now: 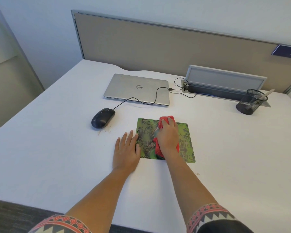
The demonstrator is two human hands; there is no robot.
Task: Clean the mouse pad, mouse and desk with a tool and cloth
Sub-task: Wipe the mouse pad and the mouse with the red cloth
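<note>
Glossy black oval mouse [103,118], corded, is seen on smooth white desk [57,148], brown crumbs [106,131] just beside it. L hand [126,153] is laid flat, fingers straight, nothing held, tips touching left edge of thin rectangular green-patterned mouse pad [186,142]. Closed silver laptop [136,88] is set behind. Bunched red cloth [165,121] is gripped by R hand [168,137] mid-pad. Black mesh cup [251,101] is placed far right.

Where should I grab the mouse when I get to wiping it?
Come down from above and pinch the mouse across its two long sides, at the rounded near-left half. The cable leaves its far-right end toward the laptop, so avoid that end. The left hand, flat on the desk, is nearer and free; the right hand holds the red cloth.
</note>
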